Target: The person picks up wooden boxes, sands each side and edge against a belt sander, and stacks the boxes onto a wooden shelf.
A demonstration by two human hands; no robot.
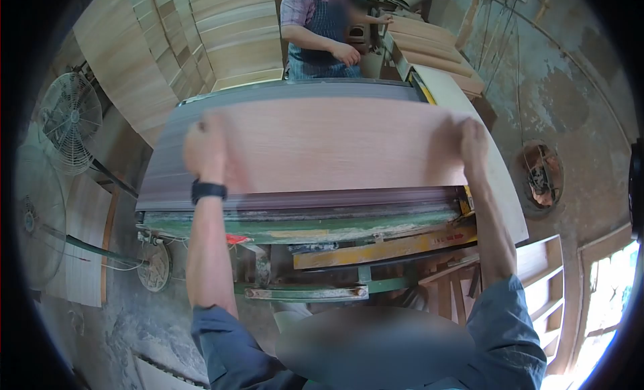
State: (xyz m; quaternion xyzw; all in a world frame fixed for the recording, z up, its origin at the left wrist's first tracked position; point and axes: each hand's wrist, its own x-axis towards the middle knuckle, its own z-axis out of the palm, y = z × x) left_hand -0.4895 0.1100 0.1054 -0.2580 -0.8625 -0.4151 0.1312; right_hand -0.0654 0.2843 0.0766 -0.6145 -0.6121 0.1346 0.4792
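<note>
A wide, pale wooden board (335, 145) spans the space between my two hands, above a machine bed with a grey-brown surface (164, 175). My left hand (206, 148), somewhat smeared by motion, grips the board's left end; a dark band sits on that wrist. At the opposite end, my right hand (474, 145) has its fingers closed on the board's edge. Whether the board touches the surface beneath, I cannot tell. Along the near side runs the machine's worn green frame (302, 228).
Across the machine stands a person in an apron (318, 38), beside stacked boards (429, 44). Tall wooden panels (235, 28) lean at the back left. A fan (72, 115) stands at left. A pale side ledge (500, 195) borders the machine's right; a wooden shelf frame (547, 283) is nearer me.
</note>
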